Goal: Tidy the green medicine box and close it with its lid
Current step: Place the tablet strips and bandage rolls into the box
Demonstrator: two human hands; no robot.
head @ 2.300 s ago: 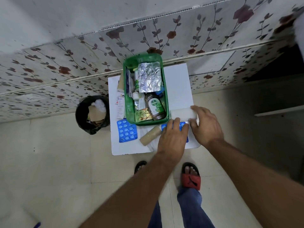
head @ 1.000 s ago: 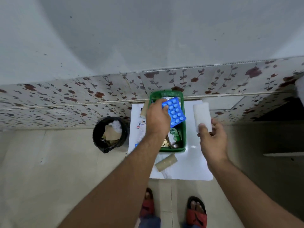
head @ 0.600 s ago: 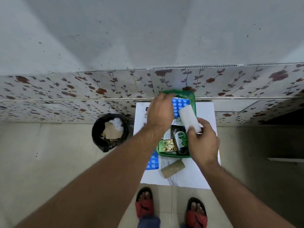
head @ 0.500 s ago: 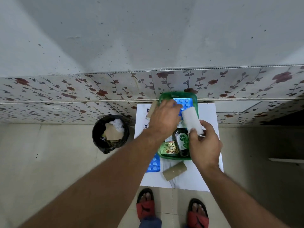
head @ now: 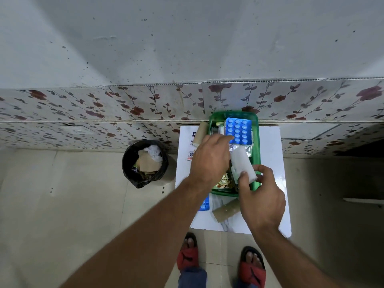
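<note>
The right hand [head: 262,199] pinches the near end of a white roll [head: 241,165] between thumb and fingers, holding it tilted over the near right part of the green medicine box [head: 256,142]. Just left of it, the left hand [head: 209,161] reaches palm-down into the box, its fingertips at the near edge of a blue blister pack [head: 239,130] that lies on top of the contents at the far end; whether this hand grips anything cannot be told. Under and between the hands, a gold foil strip [head: 223,182] shows at the near end of the box. The box stands open on a white bench [head: 270,146], against the flowered wall. Near the right hand's wrist a brown cardboard tube [head: 225,210] lies on the bench, with another blue blister pack [head: 204,204] partly hidden by the left forearm. Beyond the left hand, a second cardboard tube [head: 200,134] rests beside the box. Well to the left, a black bin [head: 144,165] sits on the floor.
</note>
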